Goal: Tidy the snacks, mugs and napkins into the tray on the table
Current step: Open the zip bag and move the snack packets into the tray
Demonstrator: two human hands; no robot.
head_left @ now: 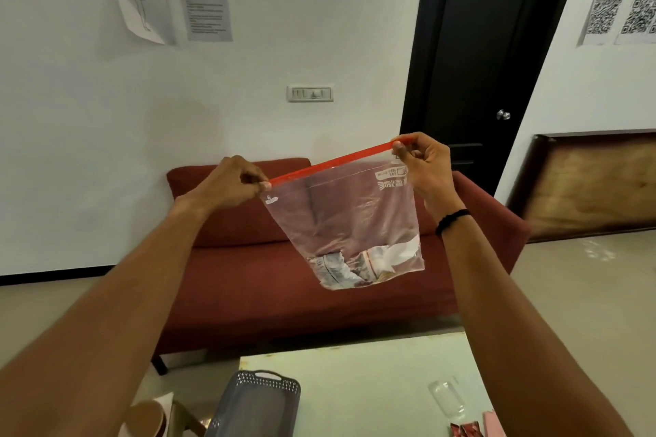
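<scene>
I hold a clear zip bag [340, 220] with a red seal strip up in the air in front of me, stretched level between both hands. My left hand [234, 184] pinches the strip's left end and my right hand [422, 163] pinches its right end. Some snack packets [355, 266] lie in the bottom of the bag. Below, a grey perforated tray [255, 401] sits at the left edge of the pale table [355, 383]. A clear glass [445, 397] lies on the table to the right, with red and pink packets [472, 429] near the bottom edge.
A dark red sofa [248, 277] stands behind the table against the white wall. A black door [479, 64] is at the back right and a wooden board [596, 188] leans on the right wall. A cardboard box [156, 419] sits on the floor at lower left.
</scene>
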